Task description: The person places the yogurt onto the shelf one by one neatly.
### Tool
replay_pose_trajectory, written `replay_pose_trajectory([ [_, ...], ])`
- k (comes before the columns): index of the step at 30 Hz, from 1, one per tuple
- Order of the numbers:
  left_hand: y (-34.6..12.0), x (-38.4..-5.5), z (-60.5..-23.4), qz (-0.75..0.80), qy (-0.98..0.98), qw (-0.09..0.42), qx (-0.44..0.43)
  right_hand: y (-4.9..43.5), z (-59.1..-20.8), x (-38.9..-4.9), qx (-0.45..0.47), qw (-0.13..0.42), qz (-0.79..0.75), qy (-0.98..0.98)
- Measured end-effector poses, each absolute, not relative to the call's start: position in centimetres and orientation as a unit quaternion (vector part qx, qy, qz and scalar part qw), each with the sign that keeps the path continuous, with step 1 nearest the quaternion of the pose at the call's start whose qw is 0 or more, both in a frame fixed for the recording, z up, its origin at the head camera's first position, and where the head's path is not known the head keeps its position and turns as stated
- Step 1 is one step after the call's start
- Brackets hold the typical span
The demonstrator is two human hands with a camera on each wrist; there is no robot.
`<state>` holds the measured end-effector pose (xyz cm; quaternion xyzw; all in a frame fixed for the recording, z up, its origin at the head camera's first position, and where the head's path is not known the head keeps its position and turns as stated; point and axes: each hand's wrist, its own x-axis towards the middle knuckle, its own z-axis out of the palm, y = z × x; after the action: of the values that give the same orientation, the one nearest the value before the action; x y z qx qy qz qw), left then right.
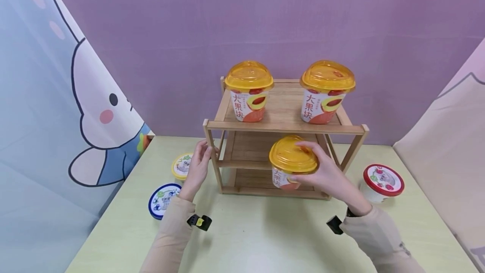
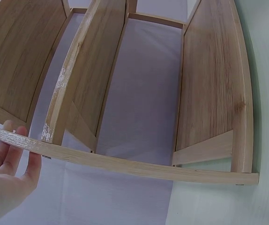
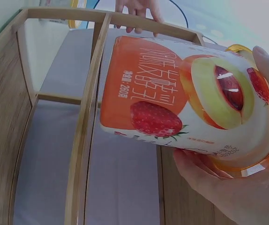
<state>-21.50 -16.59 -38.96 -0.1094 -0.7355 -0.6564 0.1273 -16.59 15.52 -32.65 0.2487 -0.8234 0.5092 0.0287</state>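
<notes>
My right hand point(image 1: 322, 172) grips a yogurt cup point(image 1: 286, 178) by its domed yellow lid, thumb on one side and fingers on the other. Slightly tilted, the cup overlaps the middle and bottom shelves of the wooden rack point(image 1: 242, 164) in the head view. Its printed side point(image 3: 158, 93), with strawberry and yellow fruit pictures, fills much of the right wrist view. At the rack's front left post, my left hand point(image 1: 198, 165) touches the wood with fairly straight fingers point(image 2: 15, 152) reaching past it. Two matching yogurt cups point(image 1: 248, 104) point(image 1: 322, 106) stand upright on the top shelf.
Left of the rack, a yellow-lidded tub point(image 1: 182, 165) and a blue-lidded tub point(image 1: 163, 201) stand on the pale green table point(image 1: 242, 239). To its right is a red-lidded tub point(image 1: 382, 182). A purple cloth backdrop point(image 1: 265, 20) hangs close behind the rack.
</notes>
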Motion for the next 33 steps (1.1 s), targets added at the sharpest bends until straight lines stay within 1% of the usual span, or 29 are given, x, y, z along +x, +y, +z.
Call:
replay_pose_trajectory([
  [7, -16.5, -21.4, -39.1, -0.657, -0.735, 0.121, -0.114, 14.0, -32.7, -17.5, 0.269, 0.031, 0.511, -0.816],
  [15, -16.5, -21.4, -39.1, -0.66, -0.732, 0.124, -0.115, 12.4, -32.6, -18.4, 0.272, -0.005, 0.533, -0.801],
  [25, -16.5, -21.5, -39.1, -0.652, -0.738, 0.131, -0.116, 11.0, -32.8, -19.3, 0.275, -0.006, 0.54, -0.795],
  [33, -16.6, -21.5, -39.0, -0.652, -0.738, 0.132, -0.114, 10.2, -32.6, -19.8, 0.274, -0.026, 0.555, -0.785],
])
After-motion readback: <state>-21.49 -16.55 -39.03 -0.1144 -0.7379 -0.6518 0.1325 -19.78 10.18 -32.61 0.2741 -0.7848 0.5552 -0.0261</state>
